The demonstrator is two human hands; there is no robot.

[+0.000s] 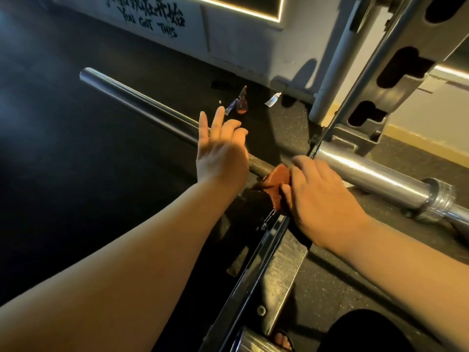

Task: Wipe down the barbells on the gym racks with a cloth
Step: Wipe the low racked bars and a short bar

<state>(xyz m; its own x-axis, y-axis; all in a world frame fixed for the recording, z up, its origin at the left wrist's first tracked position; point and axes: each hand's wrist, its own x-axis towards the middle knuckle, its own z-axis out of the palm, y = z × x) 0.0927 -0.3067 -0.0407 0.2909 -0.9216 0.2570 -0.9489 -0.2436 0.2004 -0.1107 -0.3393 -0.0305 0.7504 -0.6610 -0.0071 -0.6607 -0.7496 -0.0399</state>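
Nearest, at the bottom edge: bare toes in a dark sandal [283, 340] beside a black-clad knee [363, 331]. Just ahead, a scuffed, flat steel base plate [281, 273] with a round bolt head. A glossy dark rail [255, 270] along its left side, both on speckled black rubber flooring [76, 161].

Grips a crumpled orange cloth [276, 182] with the right hand [322, 196], thumb and curled fingers bunching the soft fabric onto the barbell [142, 102] at a dull, brownish stretch of its shaft. Holds the left hand [220, 151] just left of the cloth, over the shaft, released and grasping nothing: two fingers straight and raised, the others loosely bent. Cannot tell whether its palm touches the bar.

Beyond the left hand, round polished steel slanting up-left to a blunt, bright end. Right of the cloth, a thick mirror-smooth chrome sleeve [368, 174] ending in a ridged collar [440, 196]; cannot tell whether part of the same bar.

Farther off, small litter on the flooring: a reddish translucent wrapper [242, 104] and a small white tube [272, 100]. Behind, a grey metal rack upright [416, 34] pierced by rounded hook-shaped cut-outs. Beyond it, a pale wall [228, 34] hand-lettered "YOU GOT THIS", with a thin light strip [241, 8] above.
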